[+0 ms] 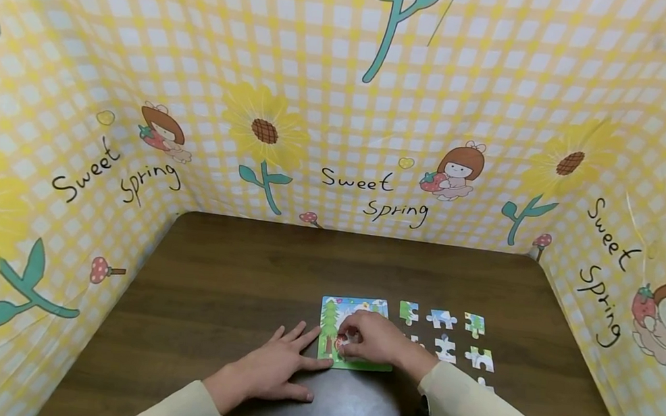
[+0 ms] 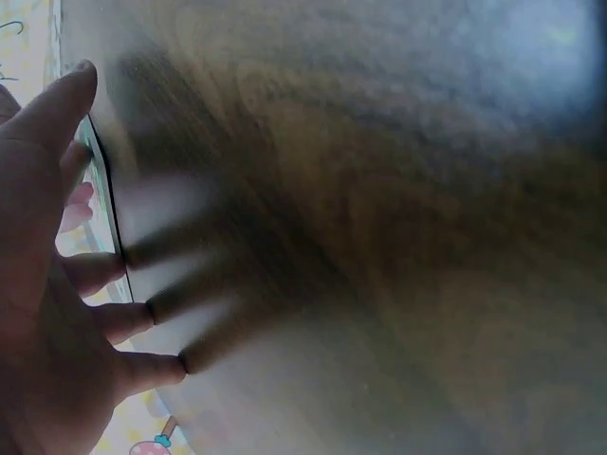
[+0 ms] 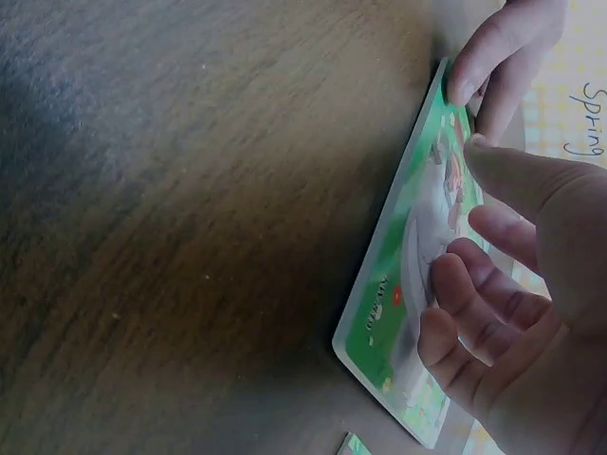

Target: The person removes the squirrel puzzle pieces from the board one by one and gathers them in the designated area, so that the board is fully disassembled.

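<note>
A puzzle board (image 1: 363,365) with a green lower border and printed trees lies on the table. My left hand (image 1: 268,367) rests spread on the tabletop at its left side, one fingertip on the lower left corner. In the left wrist view the fingers (image 2: 123,322) of that hand stretch straight with tips down on the wood. My right hand (image 1: 378,337) is over the board, its thumb and index finger pinching a small reddish puzzle piece (image 1: 340,343) close over the left part of the picture. In the right wrist view its other fingers (image 3: 455,284) curl loosely above the board.
Several loose puzzle pieces lie in rows right of the board, among them a green one (image 1: 409,312), a blue-and-white one (image 1: 442,319) and a farther right one (image 1: 479,359). The right forearm partly hides some. Checkered yellow cloth (image 1: 346,123) walls the dark wooden table (image 1: 232,278).
</note>
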{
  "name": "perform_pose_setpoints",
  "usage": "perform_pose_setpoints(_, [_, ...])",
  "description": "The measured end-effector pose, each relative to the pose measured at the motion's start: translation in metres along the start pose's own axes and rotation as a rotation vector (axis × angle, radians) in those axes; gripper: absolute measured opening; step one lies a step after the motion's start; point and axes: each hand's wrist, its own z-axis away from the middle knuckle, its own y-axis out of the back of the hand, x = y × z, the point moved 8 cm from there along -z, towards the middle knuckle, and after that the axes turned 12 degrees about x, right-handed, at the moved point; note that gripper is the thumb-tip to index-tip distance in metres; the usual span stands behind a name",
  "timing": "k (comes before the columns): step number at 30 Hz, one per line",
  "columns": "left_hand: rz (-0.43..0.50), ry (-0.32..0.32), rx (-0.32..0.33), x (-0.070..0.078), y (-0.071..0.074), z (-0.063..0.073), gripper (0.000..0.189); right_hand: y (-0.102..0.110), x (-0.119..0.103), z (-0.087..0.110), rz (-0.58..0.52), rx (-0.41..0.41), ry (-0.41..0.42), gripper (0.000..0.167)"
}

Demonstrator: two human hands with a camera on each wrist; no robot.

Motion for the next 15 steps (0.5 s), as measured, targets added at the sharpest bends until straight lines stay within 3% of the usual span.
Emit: perform_pose_setpoints(15, [-0.023, 0.008, -0.022, -0.0031, -0.0034, -0.0003, 0.062, -0.0089, 0.0053, 0.001, 0.096, 0.001, -0.013, 0.043])
